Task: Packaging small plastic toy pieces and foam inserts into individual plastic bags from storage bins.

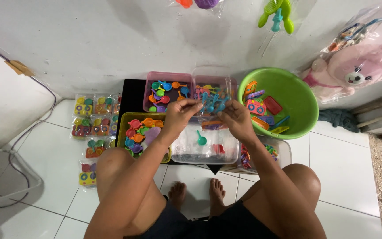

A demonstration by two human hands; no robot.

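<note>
My left hand (pixel 180 114) and my right hand (pixel 235 117) are raised together over the boxes, both pinching a clear plastic bag (pixel 211 110) that holds small coloured toy pieces. Below them sits a clear plastic tub (pixel 186 152) with a teal toy spoon (pixel 201 140) and a red piece inside. Behind the hands are a pink box (pixel 149 95) of small toy pans and a clear box (pixel 231 84) of blue toy utensils. I am squatting, with my knees and bare feet at the bottom of the view.
A yellow tray (pixel 122 121) of toy pans lies at left. Several packed toy bags (pixel 91 117) lie on the white floor tiles. A green basin (pixel 299 95) of toys stands at right, and a bagged pink plush toy (pixel 354 73) leans on the wall.
</note>
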